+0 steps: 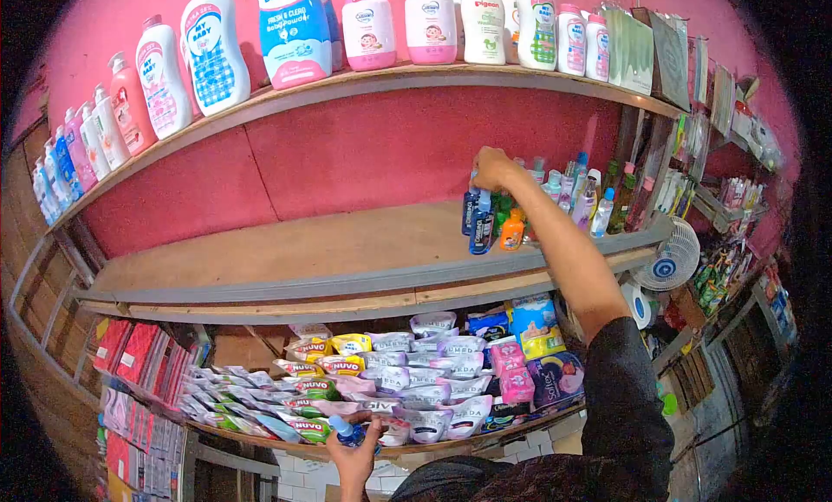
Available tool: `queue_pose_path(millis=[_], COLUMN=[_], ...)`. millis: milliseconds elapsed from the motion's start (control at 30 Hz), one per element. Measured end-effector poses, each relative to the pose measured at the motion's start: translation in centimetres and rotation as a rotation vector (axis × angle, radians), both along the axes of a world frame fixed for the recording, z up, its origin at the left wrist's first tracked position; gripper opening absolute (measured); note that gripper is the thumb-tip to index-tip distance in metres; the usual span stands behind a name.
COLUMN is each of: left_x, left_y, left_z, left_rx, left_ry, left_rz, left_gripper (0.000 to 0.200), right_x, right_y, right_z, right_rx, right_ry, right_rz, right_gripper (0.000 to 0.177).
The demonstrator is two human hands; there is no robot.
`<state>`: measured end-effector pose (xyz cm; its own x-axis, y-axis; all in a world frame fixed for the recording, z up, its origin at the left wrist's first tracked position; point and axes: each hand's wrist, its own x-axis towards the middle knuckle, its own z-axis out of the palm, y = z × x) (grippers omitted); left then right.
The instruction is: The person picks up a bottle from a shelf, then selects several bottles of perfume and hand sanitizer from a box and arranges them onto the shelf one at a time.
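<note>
My right hand [496,168] reaches to the middle shelf, its fingers closed round the top of a dark blue bottle [481,231]. Another dark blue bottle [469,211] stands right beside it, partly behind. To the right of these is a small orange bottle [512,230]. Low in front of me, my left hand [354,450] is wrapped round a small blue bottle [345,427] with a light blue cap. Most of that bottle is hidden by my fingers.
The middle shelf [286,238] holds more bottles [601,213] at its right end. Baby powder bottles [215,51] line the upper shelf [364,79]. Below lie rows of pouches [390,379] and sanitary pad packs [513,372]. A white fan [672,258] stands at right.
</note>
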<state>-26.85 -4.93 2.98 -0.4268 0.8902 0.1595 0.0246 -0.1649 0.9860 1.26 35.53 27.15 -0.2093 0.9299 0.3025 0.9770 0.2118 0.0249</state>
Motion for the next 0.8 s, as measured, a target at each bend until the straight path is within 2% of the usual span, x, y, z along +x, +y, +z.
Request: queue_pose_path(millis=[233, 333, 433, 500, 567, 633, 700, 800], left_x=[-0.2, -0.4, -0.1, 0.3, 0.8, 1.3, 2.3, 3.7], left_y=[0.3, 0.4, 0.7, 1.1, 2.3, 4.1, 5.3, 7.1], left_z=[-0.1, 0.6, 2.5, 4.9, 6.6, 6.4, 8.2, 8.3], left_rx=[0.004, -0.013, -0.017, -0.044, -0.078, -0.146, -0.205, -0.072], left_ry=[-0.041, 0.010, 0.116, 0.156, 0.173, 0.237, 0.208, 0.082], left_rz=[-0.053, -0.088, -0.071, -0.167, -0.277, -0.333, -0.397, -0.455], left_gripper=[0.022, 0.022, 0.021, 0.023, 0.029, 0.031, 0.030, 0.023], right_x=[0.1, 0.5, -0.7, -3.2, -4.6, -6.2, -7.5, -8.4], right_y=[-2.1, -3.7, -7.4, -13.9, -16.9, -20.7, -23.5, -25.0], right_z=[1.2, 1.9, 1.9, 3.2, 2.3, 1.2, 0.3, -1.0], right_rx=[-0.039, 0.074, 0.358, 0.212, -0.066, -0.376, -0.482, -0.513], right_ry=[0.177, 0.284, 0.366, 0.423, 0.423, 0.355, 0.324, 0.245], right_rz=[-0.044, 0.036, 0.183, 0.343, 0.678, 0.819, 0.959, 0.981], right_gripper=[0.038, 0.043, 0.039, 0.041, 0.042, 0.043, 0.045, 0.046])
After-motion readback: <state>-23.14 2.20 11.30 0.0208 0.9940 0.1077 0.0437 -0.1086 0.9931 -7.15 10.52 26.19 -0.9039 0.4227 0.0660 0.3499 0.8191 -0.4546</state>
